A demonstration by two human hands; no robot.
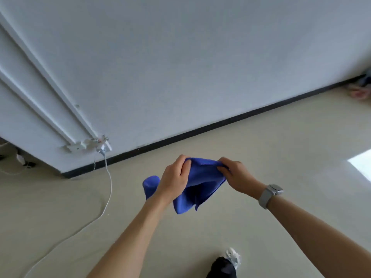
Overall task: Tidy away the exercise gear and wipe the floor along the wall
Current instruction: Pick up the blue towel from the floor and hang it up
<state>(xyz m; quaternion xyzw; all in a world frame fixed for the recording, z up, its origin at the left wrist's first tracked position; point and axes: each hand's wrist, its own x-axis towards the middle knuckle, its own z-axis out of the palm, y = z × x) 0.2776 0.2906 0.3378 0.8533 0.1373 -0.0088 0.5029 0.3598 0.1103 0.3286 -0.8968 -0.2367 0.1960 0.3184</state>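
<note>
A blue cloth (200, 185) hangs in the air in front of me, held by both hands above the beige floor (261, 141). My left hand (175, 175) grips its upper left edge, and a fold of the cloth sticks out to the left of that wrist. My right hand (234, 175), with a grey watch (270, 194) on the wrist, pinches the upper right edge. The cloth sags down between my hands. The white wall (180, 67) with its black skirting (210, 127) runs diagonally just beyond.
A white socket (100, 146) low on the wall has a white cable (108, 189) trailing over the floor to the lower left. More cables lie at the far left (20, 159). Pinkish items sit by the wall at far right (359, 91). My shoe (226, 263) shows at the bottom.
</note>
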